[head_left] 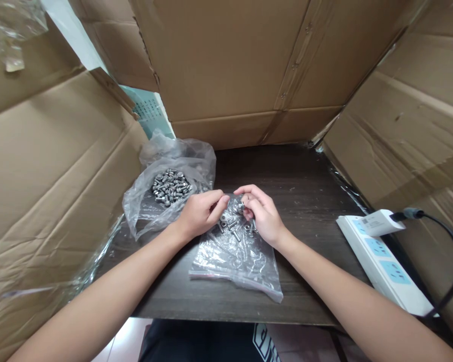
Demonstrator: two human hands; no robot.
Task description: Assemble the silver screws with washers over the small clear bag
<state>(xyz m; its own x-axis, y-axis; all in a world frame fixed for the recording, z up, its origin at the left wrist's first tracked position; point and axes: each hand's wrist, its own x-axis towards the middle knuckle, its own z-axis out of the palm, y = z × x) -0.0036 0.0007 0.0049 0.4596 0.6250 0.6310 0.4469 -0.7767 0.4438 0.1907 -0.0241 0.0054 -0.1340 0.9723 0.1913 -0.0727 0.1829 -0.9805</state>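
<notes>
A flat clear bag (236, 261) lies nearest, both hands' fingers (249, 201) pinching small screws (240, 207) beside cardboard walls (53, 166).

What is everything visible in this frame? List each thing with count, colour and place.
Table: one, dark wood, centre.
Open bag: one, clear plastic, left of the hands, holding a heap of screws.
Screw heap: many, silver, inside the open bag.
Flat bag: one, clear, under the hands.
Loose screws: several, silver, on the flat bag between the hands.
Cardboard walls: brown, at the left, back and right.
Power strip: one, white with blue sockets, right edge of the table.
Plug and cable: one, white plug, black cable, in the strip.
Left hand: fingertips pinched over the loose screws.
Right hand: fingers curled around a small metal piece.
</notes>
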